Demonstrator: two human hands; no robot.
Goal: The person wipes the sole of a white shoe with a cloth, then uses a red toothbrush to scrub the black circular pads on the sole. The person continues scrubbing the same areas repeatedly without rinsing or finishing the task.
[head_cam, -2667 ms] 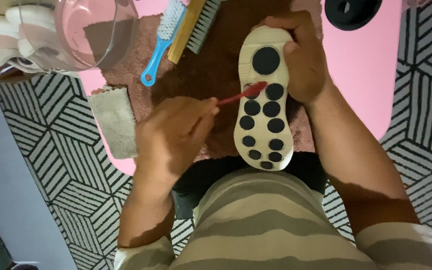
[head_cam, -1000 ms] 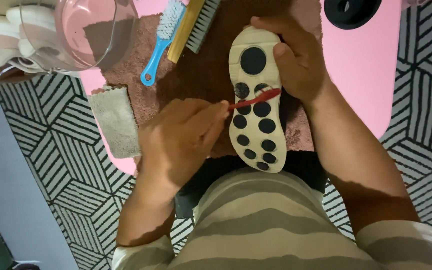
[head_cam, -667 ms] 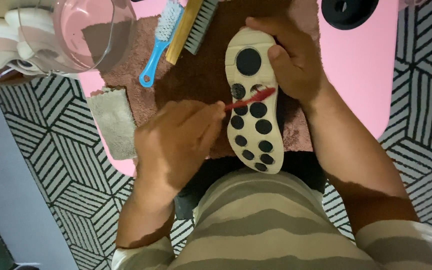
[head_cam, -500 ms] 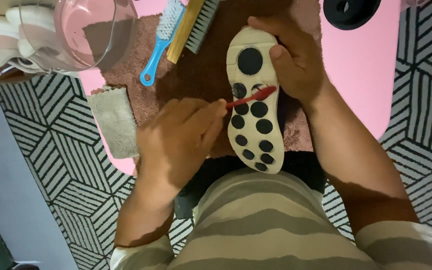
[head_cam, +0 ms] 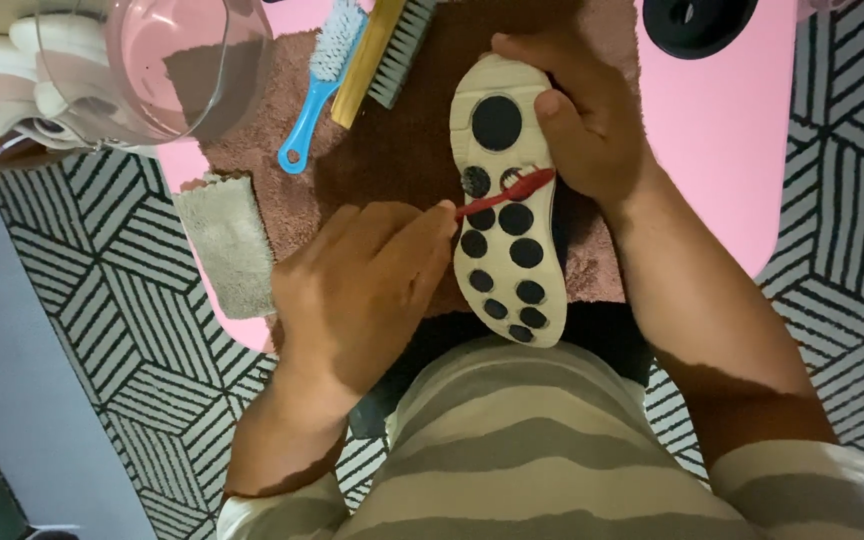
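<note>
Here the shoe [head_cam: 507, 200] is turned over, so its cream sole with black round dots faces up, and it rests over a brown towel [head_cam: 392, 160] on the pink table [head_cam: 722, 120]. The right hand [head_cam: 582, 115] holds the toe end of the shoe, with the fingers curled round the far edge and the thumb pressed flat on the sole. The left hand [head_cam: 362, 285] is bent into a loose fist, and its fingers pinch the handle of a red toothbrush [head_cam: 502, 192]. The head of the toothbrush lies across the middle of the sole, touching it between the dots. Both arms reach out from a striped shirt. At the top left stands a clear bowl [head_cam: 147, 60]; I cannot tell if there is water in it. Beside it lie a blue brush [head_cam: 317, 90] and a wooden brush [head_cam: 382, 50], and a small grey cloth [head_cam: 227, 245] lies near the left hand.
</note>
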